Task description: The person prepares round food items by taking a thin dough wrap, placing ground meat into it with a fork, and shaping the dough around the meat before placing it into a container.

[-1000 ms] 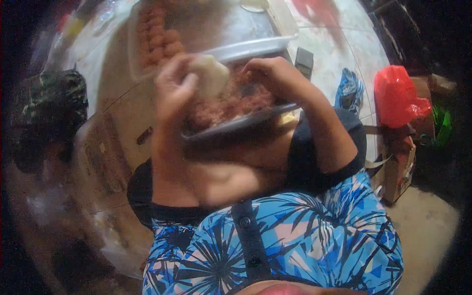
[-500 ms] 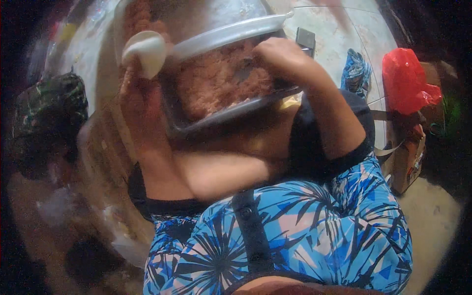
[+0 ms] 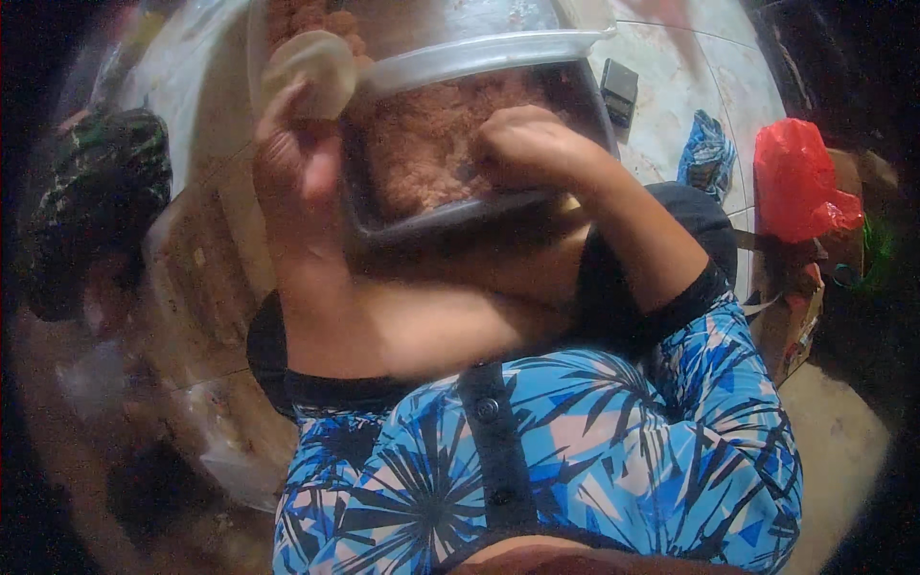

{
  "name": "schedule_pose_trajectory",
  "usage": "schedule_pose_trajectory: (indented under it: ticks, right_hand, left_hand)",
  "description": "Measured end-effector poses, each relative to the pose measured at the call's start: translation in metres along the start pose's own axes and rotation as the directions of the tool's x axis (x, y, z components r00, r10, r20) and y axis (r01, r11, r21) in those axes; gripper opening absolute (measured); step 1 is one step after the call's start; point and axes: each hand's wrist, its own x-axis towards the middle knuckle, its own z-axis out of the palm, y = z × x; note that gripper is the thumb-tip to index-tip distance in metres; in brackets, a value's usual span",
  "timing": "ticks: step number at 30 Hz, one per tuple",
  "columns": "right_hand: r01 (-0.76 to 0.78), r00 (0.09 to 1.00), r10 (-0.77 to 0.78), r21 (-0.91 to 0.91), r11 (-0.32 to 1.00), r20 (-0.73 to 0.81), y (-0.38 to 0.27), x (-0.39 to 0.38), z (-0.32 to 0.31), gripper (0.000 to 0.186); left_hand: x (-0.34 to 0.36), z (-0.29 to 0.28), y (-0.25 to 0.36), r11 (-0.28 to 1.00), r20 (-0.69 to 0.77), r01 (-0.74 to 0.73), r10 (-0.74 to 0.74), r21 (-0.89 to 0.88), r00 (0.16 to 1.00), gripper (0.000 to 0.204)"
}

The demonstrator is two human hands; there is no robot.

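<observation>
head view: my right hand (image 3: 525,149) has come toward the dark tray's (image 3: 436,222) near rim, three o'clock over the reddish mince (image 3: 417,144), so i judge the mince is being worked; its fingers curl (on what, i can't tell). my left hand (image 3: 299,158), at nine, grasps the pale disc (image 3: 328,77) at ten.

No legible txt or nos.

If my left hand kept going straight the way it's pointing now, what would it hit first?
Your left hand, holding a pale round piece, would probably meet the reddish-brown balls just ahead first, though depth is hard to judge.
</observation>
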Motion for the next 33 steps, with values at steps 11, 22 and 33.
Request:
schedule_pose_trajectory:
  ticks: [11,22,33]
  right_hand:
    - [-0.090,0.996,0.064,0.613,0.785,0.064,0.011,0.000,-0.043,0.027]
    - [0.101,0.975,0.137,0.892,0.440,-0.177,-0.016,-0.006,-0.073,0.016]
    - [-0.168,0.873,0.272,0.274,0.947,-0.405,-0.019,-0.009,-0.078,0.012]
  left_hand:
    - [-0.012,0.010,-0.009,0.997,0.036,0.010,-0.013,0.080,0.999,0.037]
    - [-0.039,0.024,-0.045,0.616,0.490,0.570,-0.319,-0.544,0.811,0.044]
    - [-0.044,0.036,-0.037,0.984,0.086,0.165,-0.159,-0.062,0.984,0.044]
